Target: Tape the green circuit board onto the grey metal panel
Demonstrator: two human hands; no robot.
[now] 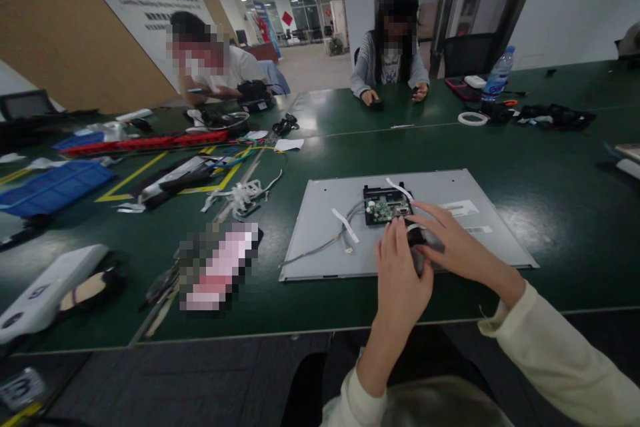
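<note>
fingers of my left hand (400, 273) and right hand (453, 243) curve about a dark piece (415, 235) just beside the circuit board (384, 209); whether they grip it, i cannot tell. the board lies on a grey panel (320, 213), flat on the green worktop (550, 213), a grey cable (320, 247) trailing left.

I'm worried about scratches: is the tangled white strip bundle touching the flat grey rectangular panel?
Apart: the head view shows green tabletop between the bundle and the panel.
</note>
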